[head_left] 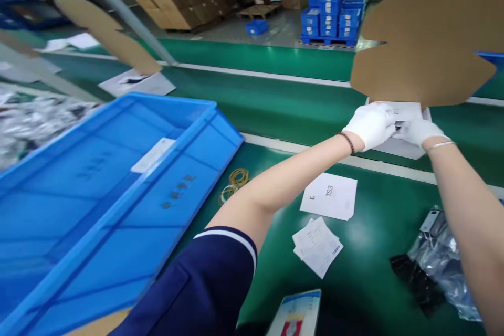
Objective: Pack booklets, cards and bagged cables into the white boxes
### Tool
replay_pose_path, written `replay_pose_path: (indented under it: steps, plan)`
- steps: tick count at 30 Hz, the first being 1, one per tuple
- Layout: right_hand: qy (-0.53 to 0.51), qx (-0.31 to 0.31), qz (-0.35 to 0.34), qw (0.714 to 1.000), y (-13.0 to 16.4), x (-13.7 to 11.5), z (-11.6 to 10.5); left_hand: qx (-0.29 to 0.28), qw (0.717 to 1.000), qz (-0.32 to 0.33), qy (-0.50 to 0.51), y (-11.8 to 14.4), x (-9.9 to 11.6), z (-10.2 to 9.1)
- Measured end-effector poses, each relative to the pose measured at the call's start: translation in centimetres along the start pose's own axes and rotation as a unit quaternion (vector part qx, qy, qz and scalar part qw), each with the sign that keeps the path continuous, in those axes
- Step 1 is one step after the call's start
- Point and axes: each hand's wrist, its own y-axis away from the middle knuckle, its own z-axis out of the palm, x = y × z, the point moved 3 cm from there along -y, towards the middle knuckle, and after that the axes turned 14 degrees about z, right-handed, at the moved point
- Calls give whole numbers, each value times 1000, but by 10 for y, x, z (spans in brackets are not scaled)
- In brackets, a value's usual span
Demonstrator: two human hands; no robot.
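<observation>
The person reaches both arms forward over the green table (378,252). The left hand (370,125) and the right hand (419,131), both in white gloves, meet at the near edge of a white box (405,115) that rests at the far side of the table. The left fingers (388,122) are curled down and closed onto the box's edge; the right fingers (405,130) are tucked against the same edge just beside them, pinched on it as far as can be told, though their tips are partly hidden. A brown cardboard flap (425,47) stands open directly above and beyond the fingers, probably propped up so the opening beneath stays reachable.

Below the fingers and nearer the body lie a white sheet marked TS3 (329,195) and a folded leaflet (317,245), likely laid flat within easy reach. Well to the left of the fingers sit some rubber bands (235,182), touching nothing else, and beyond them a large blue bin (98,194), tilted. Below the right fingers, near the right forearm, lies a heap of clear plastic bags (444,262).
</observation>
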Motion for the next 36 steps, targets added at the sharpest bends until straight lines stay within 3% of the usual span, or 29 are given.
replay_pose_path:
  steps: [3, 5, 7, 9, 12, 15, 17, 20, 23, 25, 27, 29, 31, 34, 36]
  plan:
    - [120, 20, -9, 993, 36, 8, 4, 74, 997, -14, 18, 81, -2, -17]
    - [167, -57, -89, 980, 78, 6, 30, 119, 989, -79, 39, 136, -8, -21]
    - [189, -184, -197, 944, 124, 4, 67, 154, 975, -144, 76, 184, -11, -19]
    - [217, -231, -258, 913, 155, 8, 98, 182, 956, -198, 116, 228, -7, -12]
    - [239, -169, -275, 916, 160, 23, 116, 215, 926, -265, 162, 285, 7, -1]
    - [178, -112, -264, 941, 149, 36, 99, 225, 903, -313, 189, 327, 19, 4]
    - [124, -90, -215, 965, 151, 38, 80, 247, 890, -326, 201, 339, 26, 1]
    - [63, -81, -183, 978, 182, 24, 59, 287, 856, -301, 307, 327, 37, -7]
    - [40, -112, -221, 968, 225, 0, 59, 224, 801, -255, 493, 298, 50, -2]
    - [36, -93, -225, 969, 247, -5, 66, 202, 761, -276, 551, 292, 52, 5]
    - [58, -66, -215, 973, 262, 6, 74, 262, 717, -331, 554, 303, 48, 12]
    - [115, -90, -215, 966, 276, 27, 86, 350, 662, -382, 542, 328, 41, 17]
    - [200, -111, -229, 946, 291, 51, 97, 411, 624, -404, 528, 354, 35, 21]
    - [294, -72, -246, 921, 309, 74, 106, 446, 587, -402, 543, 377, 36, 27]
    - [295, -56, -239, 923, 316, 78, 109, 430, 581, -394, 568, 380, 41, 31]
